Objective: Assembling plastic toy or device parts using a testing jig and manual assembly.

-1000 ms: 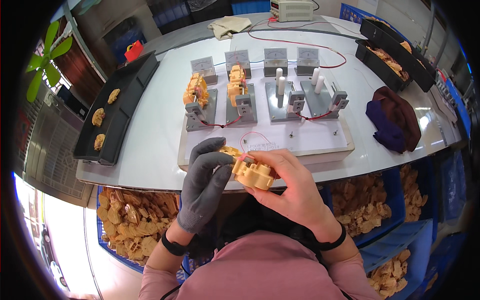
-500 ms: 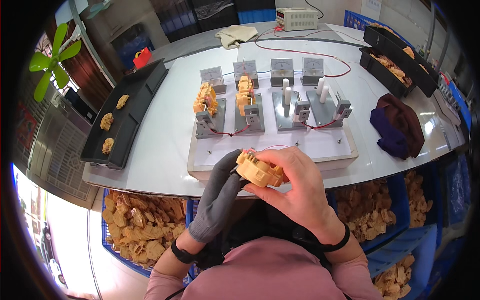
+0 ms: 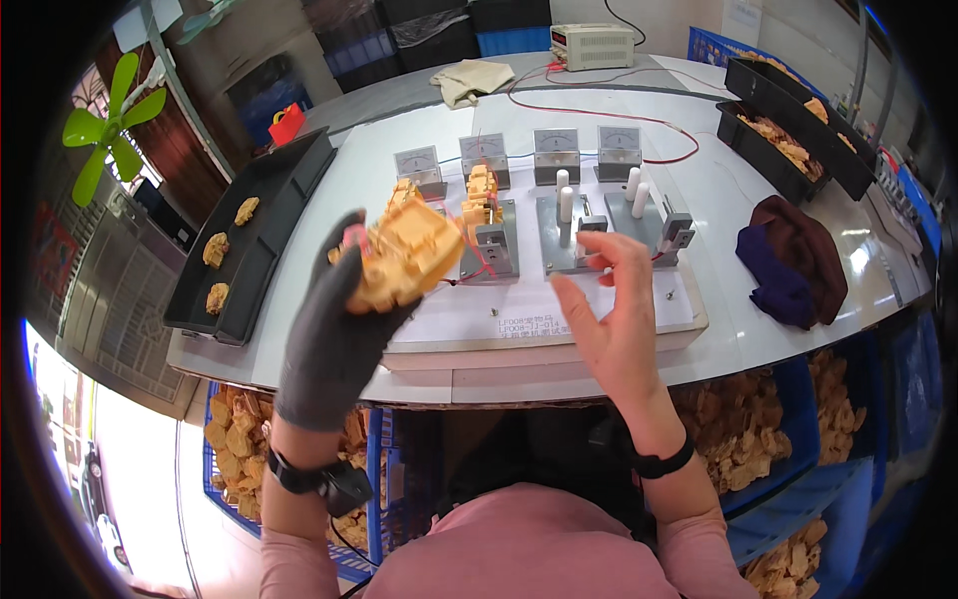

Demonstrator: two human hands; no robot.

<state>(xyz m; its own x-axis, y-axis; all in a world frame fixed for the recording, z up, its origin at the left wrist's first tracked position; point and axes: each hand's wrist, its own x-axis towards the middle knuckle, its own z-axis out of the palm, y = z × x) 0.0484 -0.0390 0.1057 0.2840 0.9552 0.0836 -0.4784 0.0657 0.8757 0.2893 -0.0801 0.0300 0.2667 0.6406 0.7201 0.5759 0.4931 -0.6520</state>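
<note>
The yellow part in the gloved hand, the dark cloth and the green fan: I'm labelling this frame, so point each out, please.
yellow part (image 3: 404,255), head view, on its broad top face.
dark cloth (image 3: 793,250), head view, on its maroon fold.
green fan (image 3: 112,125), head view, near its hub.

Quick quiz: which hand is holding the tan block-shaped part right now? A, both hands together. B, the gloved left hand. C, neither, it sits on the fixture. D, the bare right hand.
B: the gloved left hand alone grips the tan part, while the bare right hand is apart, fingers spread.
</note>
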